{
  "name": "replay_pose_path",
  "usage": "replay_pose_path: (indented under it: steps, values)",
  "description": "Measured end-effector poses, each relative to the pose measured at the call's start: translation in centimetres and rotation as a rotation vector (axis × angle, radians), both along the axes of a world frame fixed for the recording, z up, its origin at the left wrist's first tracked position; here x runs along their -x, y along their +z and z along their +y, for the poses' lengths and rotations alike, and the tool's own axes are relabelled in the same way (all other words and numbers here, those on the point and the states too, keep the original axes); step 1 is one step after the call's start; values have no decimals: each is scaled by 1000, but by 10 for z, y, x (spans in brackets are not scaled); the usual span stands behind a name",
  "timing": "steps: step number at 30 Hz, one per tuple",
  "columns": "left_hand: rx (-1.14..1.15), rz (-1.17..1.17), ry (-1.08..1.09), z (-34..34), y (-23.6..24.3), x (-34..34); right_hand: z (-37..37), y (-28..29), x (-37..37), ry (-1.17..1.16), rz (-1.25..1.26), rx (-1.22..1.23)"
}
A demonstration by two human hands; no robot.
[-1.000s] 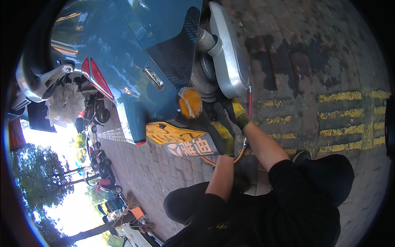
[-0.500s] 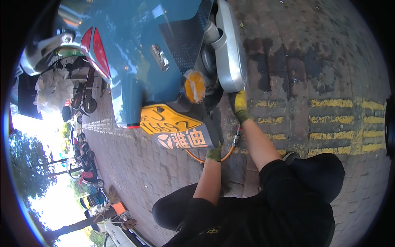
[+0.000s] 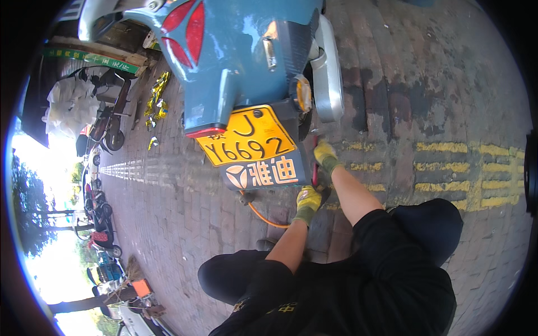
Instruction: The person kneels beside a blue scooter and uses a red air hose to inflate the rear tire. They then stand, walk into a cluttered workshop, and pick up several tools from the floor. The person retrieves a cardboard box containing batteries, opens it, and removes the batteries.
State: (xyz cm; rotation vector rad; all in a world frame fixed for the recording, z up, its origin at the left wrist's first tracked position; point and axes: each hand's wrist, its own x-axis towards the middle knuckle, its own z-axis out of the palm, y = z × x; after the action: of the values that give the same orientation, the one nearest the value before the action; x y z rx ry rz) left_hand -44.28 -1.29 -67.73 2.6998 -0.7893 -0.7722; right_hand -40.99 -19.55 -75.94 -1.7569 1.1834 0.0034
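Note:
Both my hands wear yellow-green gloves and are low behind a blue scooter [image 3: 252, 56]. My left hand [image 3: 309, 200] is closed on the dark lower part of a slim red-and-black tool [image 3: 315, 177], whose exact kind I cannot make out. Just above it, my right hand [image 3: 326, 155] closes around the same tool, its fingers slightly blurred. An orange hose [image 3: 263, 218] curves in from the left and runs out of sight by my left hand. Beside the hands hang the scooter's yellow plate [image 3: 246, 137] and its grey mudflap [image 3: 263, 173]. The rear wheel is mostly hidden.
A silver exhaust muffler [image 3: 328, 73] juts out above my right hand. Yellow painted stripes [image 3: 443, 167] mark the brick paving at right. On the left, a parked scooter [image 3: 115, 120], crumpled gold foil [image 3: 157, 101] and an orange box [image 3: 142, 288] appear.
My left hand has come out from behind the mudflap. My right hand has dropped slightly away from the muffler. The red-and-black tool now shows between them, and the scooter appears farther off.

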Motion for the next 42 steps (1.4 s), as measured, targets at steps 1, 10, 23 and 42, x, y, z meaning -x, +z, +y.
replay_pose_path:
  steps: [1, 10, 23, 42]
  values:
    - [53, 88, 74, 0, 3, -6, 15, -9, -11, 95, -134, -33]
    - [-192, -28, -520, 58, -54, -75, 126, -2, -39, 373, -301, 18]
    - [1245, 1576, 803, 101, -19, -171, 209, 229, -177, 576, 70, 517]
    - [1220, 1417, 467, 135, 161, -254, 224, 362, -137, 446, -637, 168]
